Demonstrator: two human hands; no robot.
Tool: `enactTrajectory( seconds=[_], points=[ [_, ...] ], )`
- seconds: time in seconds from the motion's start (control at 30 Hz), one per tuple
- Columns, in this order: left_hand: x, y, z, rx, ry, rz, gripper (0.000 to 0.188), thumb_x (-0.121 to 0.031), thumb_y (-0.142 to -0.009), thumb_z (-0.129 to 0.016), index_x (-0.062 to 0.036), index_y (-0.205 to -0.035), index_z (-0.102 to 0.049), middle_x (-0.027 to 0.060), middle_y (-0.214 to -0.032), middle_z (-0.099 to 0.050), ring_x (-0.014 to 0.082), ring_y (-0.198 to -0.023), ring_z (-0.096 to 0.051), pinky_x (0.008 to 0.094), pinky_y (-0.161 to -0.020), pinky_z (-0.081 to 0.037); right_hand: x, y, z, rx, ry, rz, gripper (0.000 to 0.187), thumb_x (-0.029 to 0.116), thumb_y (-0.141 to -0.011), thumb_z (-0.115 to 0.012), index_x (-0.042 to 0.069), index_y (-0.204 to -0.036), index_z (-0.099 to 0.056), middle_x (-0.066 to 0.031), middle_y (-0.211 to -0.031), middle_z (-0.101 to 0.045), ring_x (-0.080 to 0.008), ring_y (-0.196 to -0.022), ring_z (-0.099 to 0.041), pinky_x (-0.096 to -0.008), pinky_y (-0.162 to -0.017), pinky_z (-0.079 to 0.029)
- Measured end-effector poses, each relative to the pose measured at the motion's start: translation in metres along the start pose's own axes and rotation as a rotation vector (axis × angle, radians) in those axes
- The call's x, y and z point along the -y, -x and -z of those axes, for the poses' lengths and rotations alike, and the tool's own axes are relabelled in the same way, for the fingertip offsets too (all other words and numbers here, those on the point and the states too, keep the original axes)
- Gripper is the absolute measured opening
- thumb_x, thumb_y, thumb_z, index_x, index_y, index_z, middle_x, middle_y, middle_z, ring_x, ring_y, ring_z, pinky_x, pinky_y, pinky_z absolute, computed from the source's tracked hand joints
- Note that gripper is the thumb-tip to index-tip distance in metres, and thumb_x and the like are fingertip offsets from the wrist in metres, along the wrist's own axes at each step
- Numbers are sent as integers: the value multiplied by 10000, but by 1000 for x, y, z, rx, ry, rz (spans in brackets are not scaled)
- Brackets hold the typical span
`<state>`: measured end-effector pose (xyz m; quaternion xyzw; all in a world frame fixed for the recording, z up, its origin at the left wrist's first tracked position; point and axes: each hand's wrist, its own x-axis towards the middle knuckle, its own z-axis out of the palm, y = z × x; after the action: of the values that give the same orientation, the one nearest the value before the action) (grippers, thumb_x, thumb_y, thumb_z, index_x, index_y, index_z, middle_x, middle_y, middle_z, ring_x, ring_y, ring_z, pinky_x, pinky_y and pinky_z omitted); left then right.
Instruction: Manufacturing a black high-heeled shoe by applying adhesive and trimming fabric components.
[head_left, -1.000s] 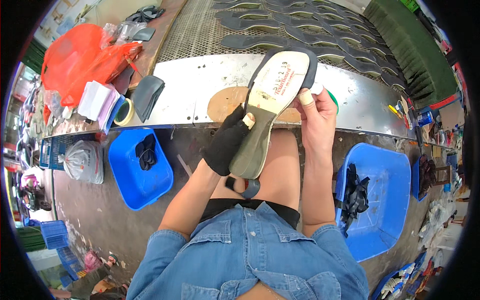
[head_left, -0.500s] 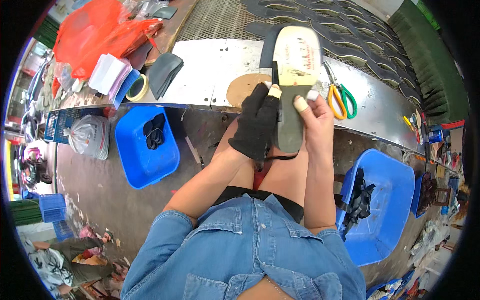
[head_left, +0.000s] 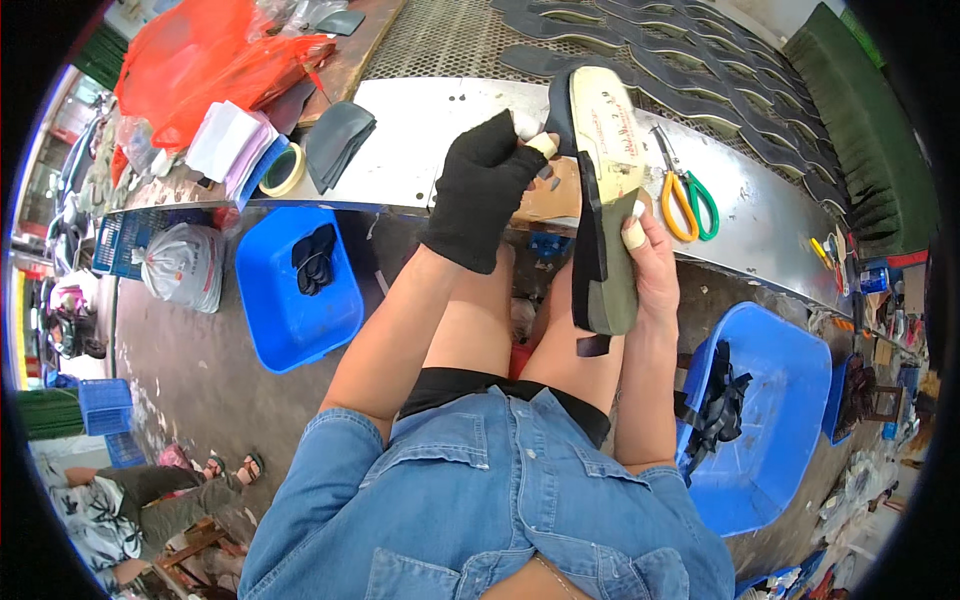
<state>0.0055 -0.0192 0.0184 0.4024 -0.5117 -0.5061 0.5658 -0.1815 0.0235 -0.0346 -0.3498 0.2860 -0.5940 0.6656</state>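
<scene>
red lettering (head_left: pixel 621 128) and small dark characters (head_left: pixel 614 98) stand on the pale sole board (head_left: pixel 598 150).

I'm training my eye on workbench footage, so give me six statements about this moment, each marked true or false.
1. The left hand wears a black glove. True.
2. The right hand holds the insole. True.
3. The right hand is gloved too. False: it has only pale wraps on its digits.
4. The blue tub at right holds dark strips. True.
5. The tape roll sits in that tub. False: it lies on the bench top, beside folded dark sheets.
6. The scissors-like tool has two green handles. False: one is orange.
</scene>
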Motion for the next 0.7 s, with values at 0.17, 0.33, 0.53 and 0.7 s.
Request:
enactTrajectory(
  seconds=[0.17,0.33,0.53,0.7],
  points=[
    [8,-14,-10,-47,-163,-259,106,-76,-807,-682,-13,-842,-604,-14,-649,-541,39,-588,-486,197,-526,-383,-14,6,11,188,-397,-152,398,325,-928,-501,-1,-1156,-509,-113,-964,-617,-166,-792,-619,-266,-693,-513],
    [-10,-8,-15,31,26,0,107,-108,-820,-664,-30,-822,-590,24,-662,-575,66,-568,-533,223,-513,-418,9,-4,-11,-115,-141,92,278,187,-914,-526,30,-1142,-552,-51,-977,-635,-116,-812,-621,-241,-711,-504],
    [24,28,-14,70,-345,-165,140,-77,-739,-691,-26,-822,-591,25,-678,-573,80,-607,-506,233,-587,-434,14,-13,-11,-273,-46,195,289,112,-876,-583,37,-1154,-559,-38,-1039,-625,-105,-883,-602,-237,-763,-492],
    [8,42,-13,209,-342,0,223,-20,-755,-678,-24,-951,-573,19,-838,-594,81,-747,-531,235,-702,-449,8,-13,-8,-350,1,233,282,118,-882,-572,25,-1148,-554,-49,-1035,-620,-122,-891,-601,-256,-770,-494]
  ],
)
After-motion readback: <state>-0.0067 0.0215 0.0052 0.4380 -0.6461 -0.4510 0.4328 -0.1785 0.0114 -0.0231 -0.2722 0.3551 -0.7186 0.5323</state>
